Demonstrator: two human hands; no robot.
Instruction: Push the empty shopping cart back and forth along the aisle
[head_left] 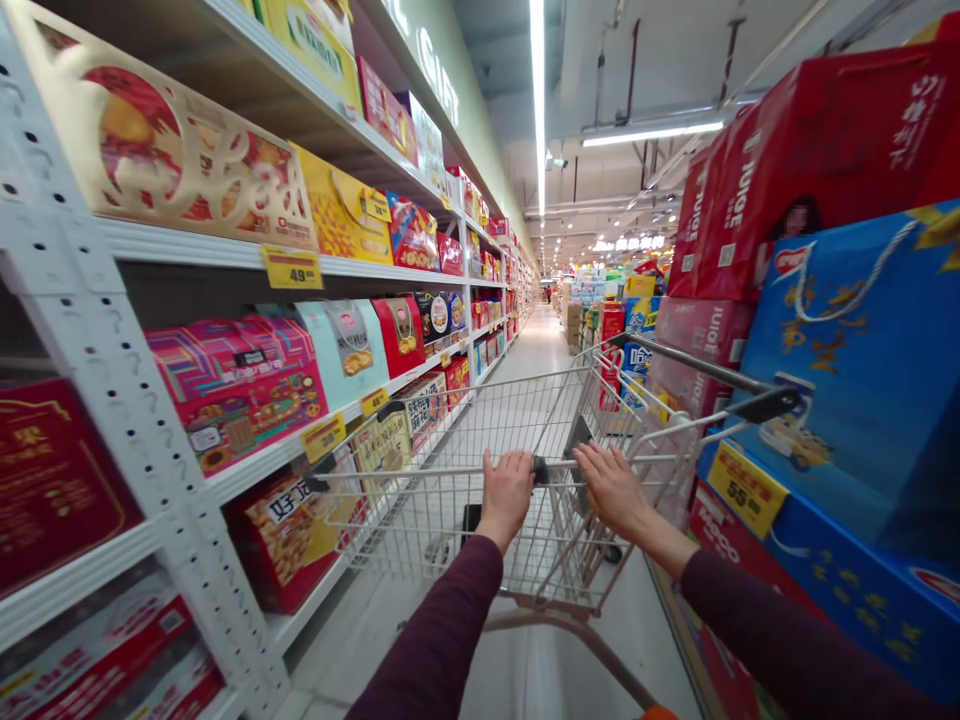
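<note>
Holding a shopping cart (559, 464) by its side rim (420, 472), not the handle (705, 371), roughly crosswise in the aisle (541, 340), probably for leverage tbh. Curling the left hand (508, 495) closed over that rim, just laying the right hand (613, 488) on it, fairly open. Squeezed between white shelves (217, 248) and a big blue gift bag (870, 400), with price tags (291, 268) facing out, presumably for passing eyes.

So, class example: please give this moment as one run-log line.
left hand: on shopping cart rim; right hand: on same rim; left side: stocked shelves; right side: blue bag
</note>
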